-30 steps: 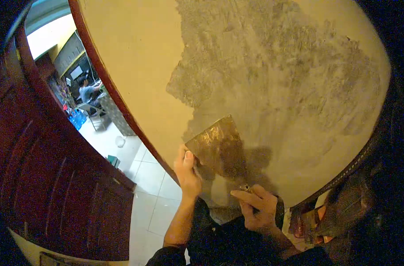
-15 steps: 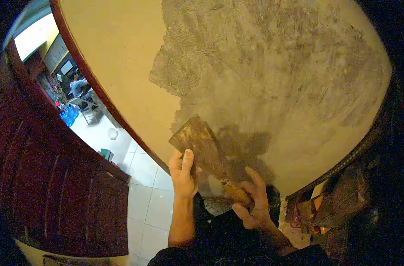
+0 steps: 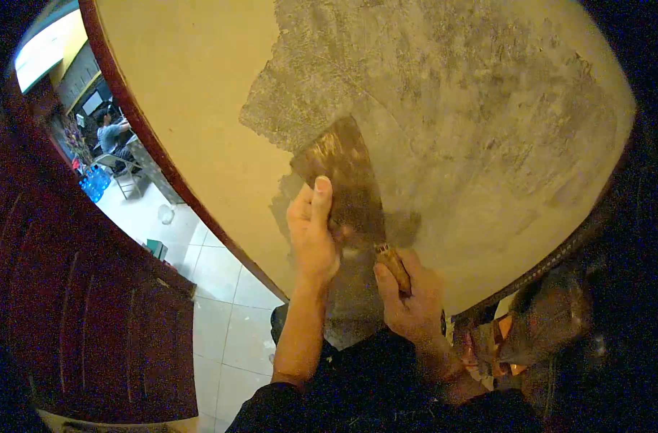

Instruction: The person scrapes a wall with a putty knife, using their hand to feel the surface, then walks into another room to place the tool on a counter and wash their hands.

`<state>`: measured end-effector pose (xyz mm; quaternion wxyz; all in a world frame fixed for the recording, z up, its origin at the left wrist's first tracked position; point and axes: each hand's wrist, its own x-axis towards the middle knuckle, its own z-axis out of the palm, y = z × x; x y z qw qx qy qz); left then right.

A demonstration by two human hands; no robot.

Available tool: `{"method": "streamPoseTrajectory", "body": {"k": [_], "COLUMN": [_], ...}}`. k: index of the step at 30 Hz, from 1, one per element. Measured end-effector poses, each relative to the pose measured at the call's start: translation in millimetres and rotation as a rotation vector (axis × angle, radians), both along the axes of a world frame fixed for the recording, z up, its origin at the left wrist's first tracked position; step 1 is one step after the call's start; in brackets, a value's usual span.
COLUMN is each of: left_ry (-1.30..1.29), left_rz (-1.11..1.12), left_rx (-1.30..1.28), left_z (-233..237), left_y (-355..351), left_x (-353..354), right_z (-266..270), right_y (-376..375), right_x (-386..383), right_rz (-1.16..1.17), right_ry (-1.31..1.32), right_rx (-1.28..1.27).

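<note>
A wide, stained scraper blade (image 3: 347,180) lies over the wall, its upper edge by the border between the yellow paint (image 3: 192,108) and the rough grey patch (image 3: 430,108). My left hand (image 3: 314,231) is closed on the left side of the blade, thumb on its face. The fingers of my right hand (image 3: 410,292) wrap round the scraper's wooden handle (image 3: 394,270), below and right of the blade. Whether the blade touches the wall I cannot tell.
A dark red panelled door (image 3: 105,289) stands at the left, with white floor tiles (image 3: 220,325) beside it. Through the doorway a person (image 3: 112,136) sits near a folding chair (image 3: 127,173) and blue bottles (image 3: 96,182). Cluttered items (image 3: 516,339) are at the lower right.
Both hands and the scraper have moved up the wall, and the blade is more upright. My right hand's fingers, spread before, have closed round the handle. The view has shifted slightly.
</note>
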<state>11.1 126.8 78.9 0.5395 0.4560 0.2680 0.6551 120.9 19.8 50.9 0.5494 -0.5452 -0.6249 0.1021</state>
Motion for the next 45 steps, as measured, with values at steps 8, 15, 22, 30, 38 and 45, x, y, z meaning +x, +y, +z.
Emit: {"method": "streamPoseTrajectory", "body": {"k": [8,15,22,30,38,45], "left_ry": [0.169,-0.119,-0.153,-0.165,-0.037,-0.107], "left_rz": [-0.042,-0.053,-0.129,-0.098,-0.067,-0.169], "left_rx": [0.140,-0.067,-0.096,-0.057,-0.032,-0.021], "left_z": [2.3,14.8,7.2,16.6,13.7,16.7], "left_y": [-5.9,1.0,8.6,15.9,3.0,8.7], "left_x": [-10.5,-15.1,-23.0,-22.7,-24.5,-27.3], "right_z": [15.9,27.4,25.9,28.8,30.6,34.9], "right_y": [-15.4,-14.1,-6.7,6.3,-13.1,-8.8], "right_x": [-12.7,-15.7,-31.5,-30.9,-29.4,-30.5], "right_rz": [-0.038,-0.008,0.025,-0.046,-0.045,-0.097], "right_ry": [-0.008,-0.080,-0.016,-0.060,-0.026,-0.135], "right_rx": [-0.050,-0.015,-0.018,0.078,0.037,0.029]}}
